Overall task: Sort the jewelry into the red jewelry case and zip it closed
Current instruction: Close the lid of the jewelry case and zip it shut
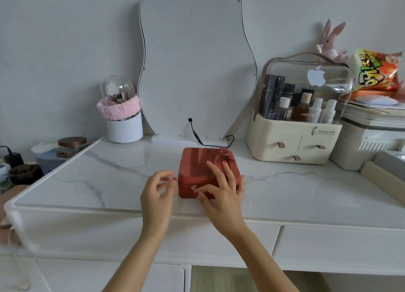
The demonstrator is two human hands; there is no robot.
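At the far left edge, beside your marble-topped vanity [87, 177], sits a glass jar with a copper lid [71, 146]. Further along on the vanity top, a white cup [125, 130] wrapped in a pink fluffy headband [119, 108] holds makeup brushes under a clear dome.

Your left hand [158, 189] hovers just left of the red jewelry case [205, 170], fingers loosely curled and apart, holding nothing; whether the fingertips touch the case's side is hard to tell.

The case lies flat near the front-middle of the vanity, lid down, with a bow [226, 154] on its far right corner. A wavy-edged mirror [195, 63] stands against the wall behind it, a black cable [198, 136] trailing from its base.

Your right hand [223, 191] is spread over the case's near right corner: the long fingers rest straight on the lid, the little finger wraps the right side, and the thumb reaches to the gold zipper pull [194, 188] on the front face.

To the right stands a cream cosmetics organizer [291, 147] with a clear cover and bottles inside, a pink plush rabbit [331, 43] on top, and an orange snack bag [375, 72] beyond it.
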